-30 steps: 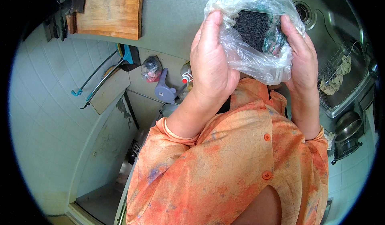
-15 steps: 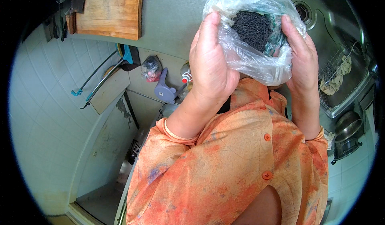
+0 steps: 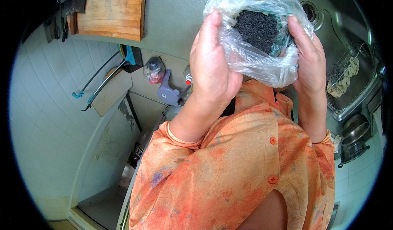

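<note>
A clear plastic bag (image 3: 262, 72) is held up between my two hands, its mouth spread wide. Inside it lie small black grains (image 3: 257, 30), heaped toward the left of the opening, with some green print or film showing beside them. My left hand (image 3: 213, 62) grips the bag's left rim, thumb over the edge and the fingers behind, mostly hidden. On the other side my right hand (image 3: 308, 58) holds the right rim in the same way, thumb on top. The bag's underside is out of sight.
A wooden cutting board (image 3: 110, 11) lies on the metal counter (image 3: 176, 21) at the far left. To the right is a sink (image 3: 335, 21) with a wire rack and a cloth (image 3: 346, 78). Metal pots (image 3: 355, 129) stand lower right. A purple stool-like item (image 3: 167, 91) is below the counter.
My left hand has shifted slightly left, pulling the bag's mouth a little wider. The right hand is almost still, and the black grains show a bit more.
</note>
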{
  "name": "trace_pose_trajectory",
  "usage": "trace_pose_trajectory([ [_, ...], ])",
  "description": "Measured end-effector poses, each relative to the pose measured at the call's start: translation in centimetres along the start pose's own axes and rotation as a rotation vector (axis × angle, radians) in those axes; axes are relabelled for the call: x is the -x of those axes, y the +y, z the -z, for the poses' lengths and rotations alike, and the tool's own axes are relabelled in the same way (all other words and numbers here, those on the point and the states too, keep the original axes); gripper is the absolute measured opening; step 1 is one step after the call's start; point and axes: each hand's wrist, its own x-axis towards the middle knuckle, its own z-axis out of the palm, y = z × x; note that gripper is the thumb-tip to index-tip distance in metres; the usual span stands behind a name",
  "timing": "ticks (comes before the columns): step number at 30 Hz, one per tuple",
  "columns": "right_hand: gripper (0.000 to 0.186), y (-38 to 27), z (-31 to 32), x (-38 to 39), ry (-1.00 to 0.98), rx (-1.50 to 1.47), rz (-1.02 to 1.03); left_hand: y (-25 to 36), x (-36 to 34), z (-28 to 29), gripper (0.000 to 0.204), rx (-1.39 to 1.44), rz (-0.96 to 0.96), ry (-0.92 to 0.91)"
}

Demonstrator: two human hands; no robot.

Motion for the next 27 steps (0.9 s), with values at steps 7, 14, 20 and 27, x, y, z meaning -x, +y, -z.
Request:
trace_pose_trajectory([
  [7,0.028,0.3,-0.2,-0.3,0.079,0.184,0.058,-0.3,-0.3,0.3,0.033,-0.068,-0.125,0.028],
  [14,0.027,1.4,-2.2,-2.9,0.016,0.452,0.232,1.4,-1.5,1.4,0.03,-0.219,-0.386,0.086],
  [20,0.029,2.3,-2.5,-5.2,0.029,0.668,0.365,2.7,-3.4,4.5,0.028,-0.442,-0.501,0.151],
  [27,0.05,-0.7,-3.6,-3.2,-0.135,0.524,0.272,4.3,-2.5,4.3,0.036,-0.674,-0.642,0.067],
])
